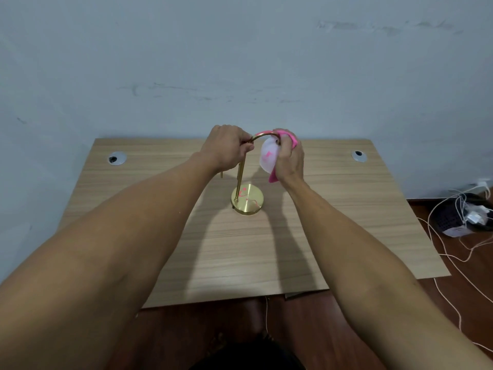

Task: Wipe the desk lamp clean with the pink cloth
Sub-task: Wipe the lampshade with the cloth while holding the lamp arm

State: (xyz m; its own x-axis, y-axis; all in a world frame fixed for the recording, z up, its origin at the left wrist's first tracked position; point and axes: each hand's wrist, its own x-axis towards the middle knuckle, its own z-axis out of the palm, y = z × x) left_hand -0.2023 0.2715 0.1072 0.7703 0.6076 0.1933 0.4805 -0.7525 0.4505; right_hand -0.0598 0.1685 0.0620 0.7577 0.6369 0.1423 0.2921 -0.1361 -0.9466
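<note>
A brass desk lamp [247,200] stands on the wooden desk [346,209], with a round base, a thin upright stem and an arched neck. Its white globe shade [268,156] hangs from the right end of the arch and bears pink marks, as does the base. My left hand [226,148] is closed around the left side of the arch at the top of the stem. My right hand [289,158] presses the pink cloth [289,137] against the right side of the shade. A corner of the cloth hangs below my palm.
Two round cable grommets [116,158] [358,156] sit near the desk's back corners, close to the pale blue wall. On the dark floor at the right lie white cables [448,252] and a dark bag with chargers [461,214].
</note>
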